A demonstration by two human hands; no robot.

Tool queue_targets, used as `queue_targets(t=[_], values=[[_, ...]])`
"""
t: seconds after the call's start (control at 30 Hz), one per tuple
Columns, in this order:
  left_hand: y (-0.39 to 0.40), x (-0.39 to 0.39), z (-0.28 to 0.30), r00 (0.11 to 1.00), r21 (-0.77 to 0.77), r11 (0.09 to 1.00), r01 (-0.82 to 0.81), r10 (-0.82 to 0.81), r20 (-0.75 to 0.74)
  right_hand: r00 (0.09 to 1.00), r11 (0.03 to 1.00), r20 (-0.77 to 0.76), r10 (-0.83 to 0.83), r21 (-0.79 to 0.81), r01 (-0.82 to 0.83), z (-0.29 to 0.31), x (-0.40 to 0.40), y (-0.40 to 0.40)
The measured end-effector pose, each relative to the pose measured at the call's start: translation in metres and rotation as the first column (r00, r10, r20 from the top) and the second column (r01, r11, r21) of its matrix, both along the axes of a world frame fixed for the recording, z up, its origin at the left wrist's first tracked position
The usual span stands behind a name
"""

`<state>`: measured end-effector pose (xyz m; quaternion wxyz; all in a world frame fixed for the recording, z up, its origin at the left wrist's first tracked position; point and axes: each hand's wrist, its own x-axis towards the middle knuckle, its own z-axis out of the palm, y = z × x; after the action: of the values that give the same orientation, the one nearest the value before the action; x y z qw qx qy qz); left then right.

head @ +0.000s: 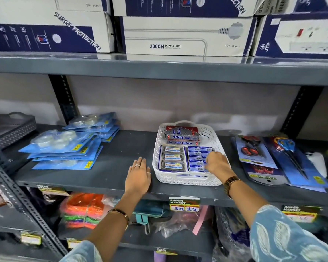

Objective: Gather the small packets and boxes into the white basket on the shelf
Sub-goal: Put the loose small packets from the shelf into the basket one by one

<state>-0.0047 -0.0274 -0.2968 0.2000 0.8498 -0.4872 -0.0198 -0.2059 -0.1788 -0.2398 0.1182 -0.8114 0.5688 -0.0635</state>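
Observation:
The white basket stands on the grey shelf, a little right of centre. Red and silver boxes are stacked at its back. Clear packets with blue labels fill its front left, and small blue boxes its front right. My right hand reaches into the front right corner, fingers curled down on the small blue boxes; whether it grips one is hidden. My left hand lies flat and open on the shelf just left of the basket, holding nothing.
Blue blister packs are piled at the left of the shelf, beside a grey tray. Carded scissors lie to the right of the basket. Large power-cord boxes sit on the shelf above. Coloured goods fill the shelf below.

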Motion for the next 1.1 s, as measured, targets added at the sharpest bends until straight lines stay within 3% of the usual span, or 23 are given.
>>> queue_targets(t=[0.1, 0.23, 0.47, 0.53, 0.7, 1.1], values=[[-0.009, -0.003, 0.02, 0.996, -0.103, 0.992, 0.079, -0.073, 0.054, 0.996, 0.995, -0.002, 0.09, 0.038, -0.09, 0.002, -0.002, 0.0], [-0.029, -0.014, 0.037, 0.966, -0.035, 0.971, 0.236, -0.23, 0.12, 0.985, 0.983, -0.034, 0.171, 0.079, -0.168, 0.005, -0.007, -0.001], [-0.061, -0.02, 0.043, 0.91, 0.18, 0.893, 0.413, -0.398, -0.117, 0.975, 0.972, -0.098, 0.202, 0.142, -0.187, 0.005, -0.018, -0.016], [-0.071, -0.019, 0.045, 0.914, 0.283, 0.87, 0.404, -0.373, -0.157, 0.964, 0.965, -0.131, 0.23, 0.156, -0.209, 0.002, -0.018, -0.019], [-0.093, -0.024, 0.045, 0.938, 0.584, 0.744, 0.323, -0.332, -0.095, 0.933, 0.944, -0.185, 0.31, 0.181, -0.277, -0.009, -0.009, -0.028], [-0.125, -0.013, 0.027, 0.944, 0.551, 0.781, 0.294, -0.328, -0.039, 0.888, 0.953, -0.346, 0.304, 0.126, -0.277, -0.016, 0.017, -0.061]])
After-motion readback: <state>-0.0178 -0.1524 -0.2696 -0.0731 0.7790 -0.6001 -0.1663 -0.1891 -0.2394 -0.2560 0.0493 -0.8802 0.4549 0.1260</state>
